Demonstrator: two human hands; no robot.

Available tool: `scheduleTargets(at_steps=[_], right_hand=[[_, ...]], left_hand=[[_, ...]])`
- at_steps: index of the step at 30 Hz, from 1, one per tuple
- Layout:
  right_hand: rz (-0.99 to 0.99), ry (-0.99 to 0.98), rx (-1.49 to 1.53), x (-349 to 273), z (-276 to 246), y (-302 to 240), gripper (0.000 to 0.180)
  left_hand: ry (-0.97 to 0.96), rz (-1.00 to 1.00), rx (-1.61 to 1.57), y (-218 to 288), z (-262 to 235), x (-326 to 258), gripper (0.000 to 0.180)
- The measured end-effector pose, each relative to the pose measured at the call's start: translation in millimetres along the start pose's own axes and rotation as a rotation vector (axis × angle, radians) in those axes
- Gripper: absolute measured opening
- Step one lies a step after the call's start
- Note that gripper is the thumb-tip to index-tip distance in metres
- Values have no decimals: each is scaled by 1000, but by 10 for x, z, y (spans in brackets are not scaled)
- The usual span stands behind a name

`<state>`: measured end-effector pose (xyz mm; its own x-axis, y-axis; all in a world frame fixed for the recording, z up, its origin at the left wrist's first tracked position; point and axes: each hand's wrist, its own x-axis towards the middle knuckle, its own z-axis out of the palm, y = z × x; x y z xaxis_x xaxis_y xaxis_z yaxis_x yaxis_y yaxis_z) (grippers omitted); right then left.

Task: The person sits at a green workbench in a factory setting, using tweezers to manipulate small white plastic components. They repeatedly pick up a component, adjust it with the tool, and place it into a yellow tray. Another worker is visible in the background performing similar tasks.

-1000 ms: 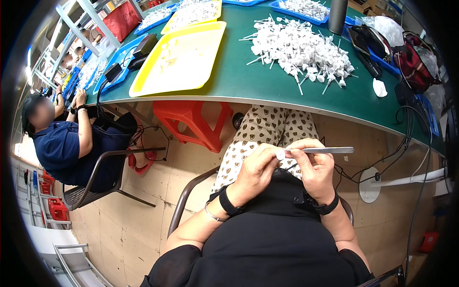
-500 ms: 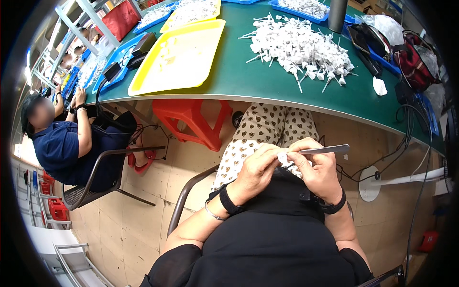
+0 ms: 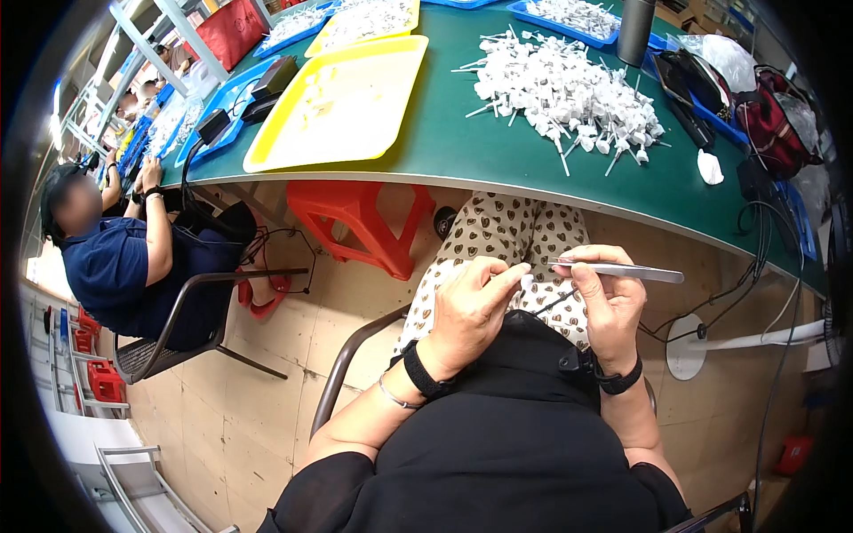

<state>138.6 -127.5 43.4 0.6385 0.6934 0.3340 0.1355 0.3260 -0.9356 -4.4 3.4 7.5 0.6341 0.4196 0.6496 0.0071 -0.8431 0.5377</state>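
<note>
From where I stand, a seated person's left hand (image 3: 469,306) has its grip together, thumb and fingertips pinched on a small white piece (image 3: 528,282), held up above the lap; the right hand (image 3: 611,293) has its grip clamped on a pair of silver tweezers (image 3: 647,271), which lie nearly level with their tips toward the white piece, just beside it and apart from it; whether those tips are parted is too small to tell.

A black band (image 3: 426,371) circles the left wrist, with a silver bangle (image 3: 398,394) beside it; another black band (image 3: 619,379) circles the right wrist; beneath the hands are cream trousers (image 3: 484,240) with a dark repeated pattern.

Beyond the knees runs a green tabletop (image 3: 435,147); on it, ahead and to the right, is a loose heap of white pieces with thin stems (image 3: 569,98); to the left lies a shallow yellow tray (image 3: 378,120) with a few small bits in it; a dark cylinder (image 3: 635,34) stands upright behind the heap; a dark red bag (image 3: 771,124) sits at the far right.

Under the tabletop is a red stool (image 3: 360,226); farther left, a co-worker in dark blue (image 3: 115,275) sits on a chair.
</note>
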Motion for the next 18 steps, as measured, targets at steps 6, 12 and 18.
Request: scheduleTargets(at_steps=[6,12,18], right_hand=[[27,-21,17,8,-15,46,11],[-5,23,60,22,-11,36,14],[0,64,53,28,-66,43,15]], left_hand=[[-9,1,24,0,9,13,36],[67,6,46,-73,-157,197,30],[466,-260,302,-826,-1038,1351,23]])
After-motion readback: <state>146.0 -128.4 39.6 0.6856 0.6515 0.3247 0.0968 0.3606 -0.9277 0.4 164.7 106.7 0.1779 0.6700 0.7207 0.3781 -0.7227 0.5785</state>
